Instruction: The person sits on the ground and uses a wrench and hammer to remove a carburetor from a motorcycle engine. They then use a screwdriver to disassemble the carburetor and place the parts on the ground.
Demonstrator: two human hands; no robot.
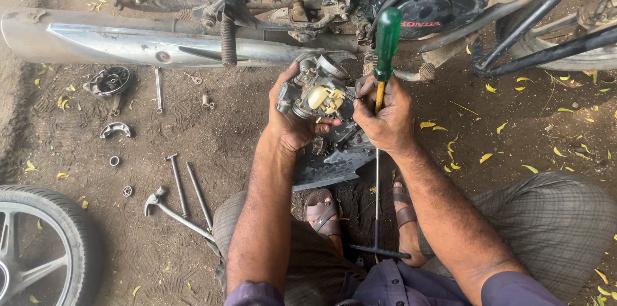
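One label shows: small red lettering [421,24] on the motorcycle's dark engine cover [429,7], upper right. No packages, signs or screens appear.

carburetor [319,97]: grey metal body with a cream plastic part on top, grimy, tilted, raised off the dirt in front of your knees, below the motorcycle's engine | screwdriver [386,49]: green handle, yellow collar, upright, tip down against your carburetor's right side

2 hands [292,119] | 1 carburettor [318,97] | 1 screwdriver [385,49] | 2 long bolts [177,184] | 2 sandals [321,213]
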